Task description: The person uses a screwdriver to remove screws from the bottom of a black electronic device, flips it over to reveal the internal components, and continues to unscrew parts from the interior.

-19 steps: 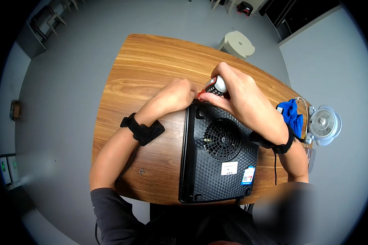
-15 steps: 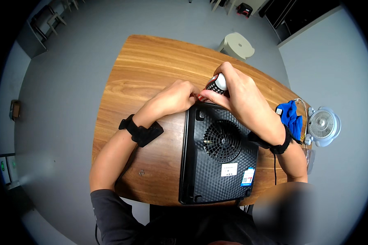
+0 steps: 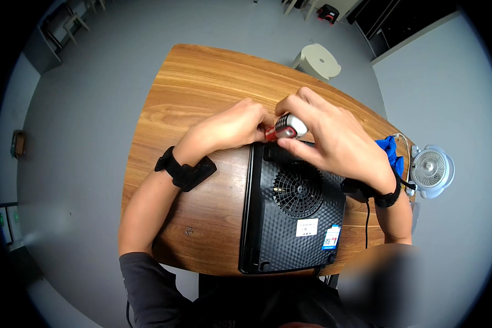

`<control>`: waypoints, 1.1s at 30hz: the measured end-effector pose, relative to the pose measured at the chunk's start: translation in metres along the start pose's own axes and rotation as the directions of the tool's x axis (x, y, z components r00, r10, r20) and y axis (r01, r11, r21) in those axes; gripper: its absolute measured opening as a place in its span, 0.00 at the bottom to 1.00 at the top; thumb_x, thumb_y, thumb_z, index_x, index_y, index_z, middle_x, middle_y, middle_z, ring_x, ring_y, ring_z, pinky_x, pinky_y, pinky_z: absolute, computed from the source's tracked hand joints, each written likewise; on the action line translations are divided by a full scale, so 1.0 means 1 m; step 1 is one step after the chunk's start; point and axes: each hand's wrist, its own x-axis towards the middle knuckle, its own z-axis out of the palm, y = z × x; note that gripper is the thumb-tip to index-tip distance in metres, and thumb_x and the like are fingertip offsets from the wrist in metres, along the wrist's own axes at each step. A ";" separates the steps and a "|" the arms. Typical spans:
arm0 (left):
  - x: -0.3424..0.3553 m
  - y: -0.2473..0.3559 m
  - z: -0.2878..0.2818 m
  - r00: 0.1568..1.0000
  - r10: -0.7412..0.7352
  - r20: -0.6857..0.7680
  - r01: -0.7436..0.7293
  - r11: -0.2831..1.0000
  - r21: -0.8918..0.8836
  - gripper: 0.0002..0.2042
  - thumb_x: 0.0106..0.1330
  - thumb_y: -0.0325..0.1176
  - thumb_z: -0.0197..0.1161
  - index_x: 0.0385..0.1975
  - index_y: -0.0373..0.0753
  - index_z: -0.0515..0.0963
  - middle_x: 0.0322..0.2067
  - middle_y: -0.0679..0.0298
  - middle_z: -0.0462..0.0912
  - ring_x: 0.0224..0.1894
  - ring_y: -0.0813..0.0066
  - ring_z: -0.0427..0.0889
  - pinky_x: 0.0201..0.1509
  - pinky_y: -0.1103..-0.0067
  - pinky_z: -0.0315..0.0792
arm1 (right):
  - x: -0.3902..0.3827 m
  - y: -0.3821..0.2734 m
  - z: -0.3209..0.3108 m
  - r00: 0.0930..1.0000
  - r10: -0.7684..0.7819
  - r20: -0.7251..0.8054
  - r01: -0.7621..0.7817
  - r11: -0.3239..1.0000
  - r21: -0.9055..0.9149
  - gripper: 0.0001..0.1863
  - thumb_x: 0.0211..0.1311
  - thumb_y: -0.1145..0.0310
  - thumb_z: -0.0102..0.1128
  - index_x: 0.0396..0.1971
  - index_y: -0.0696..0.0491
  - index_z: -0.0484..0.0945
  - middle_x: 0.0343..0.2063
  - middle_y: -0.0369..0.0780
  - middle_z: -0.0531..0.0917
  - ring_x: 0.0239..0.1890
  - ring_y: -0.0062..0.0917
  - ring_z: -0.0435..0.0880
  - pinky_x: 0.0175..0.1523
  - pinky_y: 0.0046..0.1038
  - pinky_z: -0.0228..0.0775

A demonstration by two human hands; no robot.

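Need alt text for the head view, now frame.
A person's right hand holds a red, black and white tool at the far-left corner of a black panel with a round fan grille; the left hand is at the tool's red end. The panel lies on a wooden table, small metal pieces to its left.

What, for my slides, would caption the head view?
Right hand holds a tool beside left hand at a black fan panel.
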 end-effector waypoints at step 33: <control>0.007 -0.005 0.004 0.999 0.021 -0.034 -0.019 0.999 0.049 0.10 0.51 0.28 0.76 0.29 0.29 0.84 0.25 0.47 0.85 0.30 0.52 0.86 0.37 0.65 0.78 | 0.005 0.012 0.015 0.979 0.016 -0.204 0.030 0.974 0.222 0.19 0.50 0.73 0.70 0.42 0.58 0.74 0.34 0.44 0.78 0.34 0.34 0.79 0.39 0.32 0.72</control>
